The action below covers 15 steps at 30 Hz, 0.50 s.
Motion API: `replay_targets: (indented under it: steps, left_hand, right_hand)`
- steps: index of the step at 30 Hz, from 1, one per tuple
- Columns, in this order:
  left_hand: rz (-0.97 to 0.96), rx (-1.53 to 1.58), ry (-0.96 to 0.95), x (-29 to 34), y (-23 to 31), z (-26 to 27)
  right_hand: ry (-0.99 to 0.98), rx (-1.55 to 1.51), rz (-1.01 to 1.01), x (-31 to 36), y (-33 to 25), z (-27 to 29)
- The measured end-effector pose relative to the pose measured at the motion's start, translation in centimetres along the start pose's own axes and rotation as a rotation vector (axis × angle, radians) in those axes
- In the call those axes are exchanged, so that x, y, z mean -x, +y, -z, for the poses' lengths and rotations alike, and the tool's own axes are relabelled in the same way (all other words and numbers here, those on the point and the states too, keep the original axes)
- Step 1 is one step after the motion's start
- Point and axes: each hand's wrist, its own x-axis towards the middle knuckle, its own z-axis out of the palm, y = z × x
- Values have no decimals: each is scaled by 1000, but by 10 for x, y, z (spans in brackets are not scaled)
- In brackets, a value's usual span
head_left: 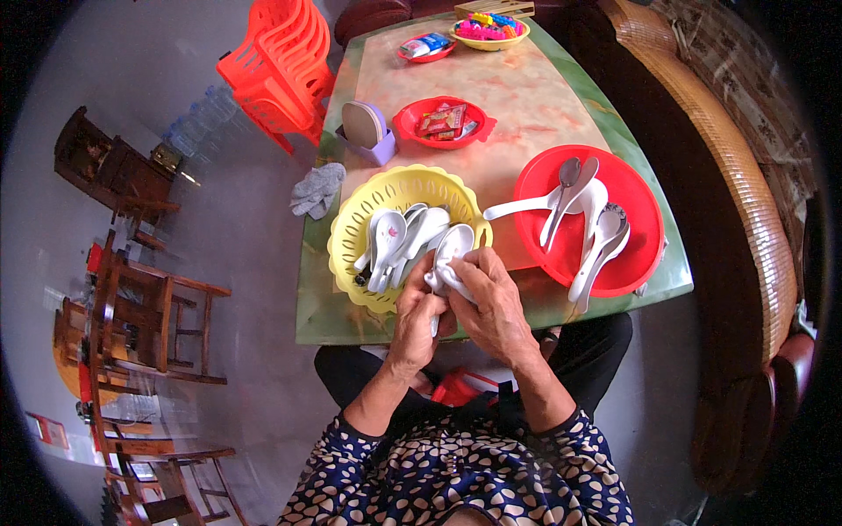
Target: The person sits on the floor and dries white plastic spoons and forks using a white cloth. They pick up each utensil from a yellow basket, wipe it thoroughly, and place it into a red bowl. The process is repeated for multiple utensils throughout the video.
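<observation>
Close to the table's near edge, my left hand point(416, 323) is closed around a white soup spoon point(455, 239), its bowl pointing away from me. My right hand point(493, 302) pinches a white cloth point(448, 277) against the spoon, just below its bowl. Both hands overlap the near right rim of a yellow slotted basket point(346, 230). Inside the basket lies a pile of white soup spoons point(389, 235), some partly hidden. To the right, a round red tray point(645, 219) holds several spoons, among them a metal spoon point(569, 173) and a white ladle point(517, 206).
Grey gloves point(318, 189) rest at the table's left edge. Beyond the basket stand a purple holder point(377, 152) and a red dish point(403, 124) of packets. Farther off is a yellow bowl point(491, 44) of toy bricks. Red stacked chairs point(281, 70) stand left, a long sofa point(702, 149) right.
</observation>
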Motion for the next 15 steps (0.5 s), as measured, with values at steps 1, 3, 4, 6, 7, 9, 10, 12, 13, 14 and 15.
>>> replay_targets:
  steps: [1,3,4,6,7,9,10,12,13,14,15]
  left_hand:
    - [30,65,18,1,1,-2]
    - [92,193,54,4,-1,-6]
    - [106,239,5,3,-5,-2]
    - [153,277,-106,1,-6,7]
    - [185,271,-168,-1,-2,8]
    - [168,164,-88,1,-2,-1]
    - [160,153,-98,1,-2,-3]
    - [141,161,-105,3,-5,-6]
    - [140,157,-98,4,-6,-8]
    - [140,154,-91,4,-6,-9]
    - [136,151,-82,5,-5,-9]
  right_hand:
    - [-33,-31,16,1,2,2]
    - [-97,-93,47,3,7,5]
    - [-114,-124,16,3,8,6]
    - [-67,-121,31,3,13,7]
    - [-43,-123,39,2,15,5]
    - [106,13,110,-4,19,0]
    - [184,71,128,-7,22,-4]
    - [320,153,130,-16,25,-9]
    - [376,177,114,-22,24,-10]
    - [433,200,97,-24,23,-10]
    - [436,223,99,-24,23,-12]
